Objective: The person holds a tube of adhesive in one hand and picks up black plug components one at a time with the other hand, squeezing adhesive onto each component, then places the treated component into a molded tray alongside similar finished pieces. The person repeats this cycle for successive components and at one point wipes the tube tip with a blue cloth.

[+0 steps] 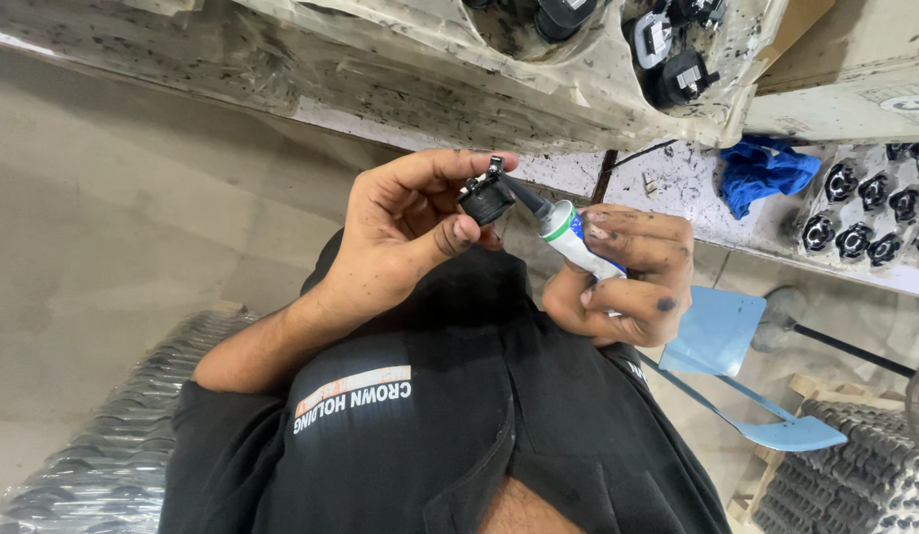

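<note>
Seen from a head camera with the picture upside down, the torso in a black shirt (420, 425) filling the lower part. Left hand (400, 237) closed around a small round black plastic part (487, 198), pinched between thumb and fingertips and held up in front of the chest. Right hand (628, 277) wrapped around a small white squeeze tube with a green band and blue print (573, 237), its dark tapered nozzle (527, 196) tilted and touching the side of the black part. Dark smudges on the fingers of both hands. Beyond the hands, a paint-spattered white workbench (667, 183) with a crumpled blue cloth (761, 168) and a tray of similar black round parts (870, 213) off to one side. Just beside the right hand, a light blue plastic stool (722, 331); stacked dark ribbed trays (835, 465) near it.
</note>
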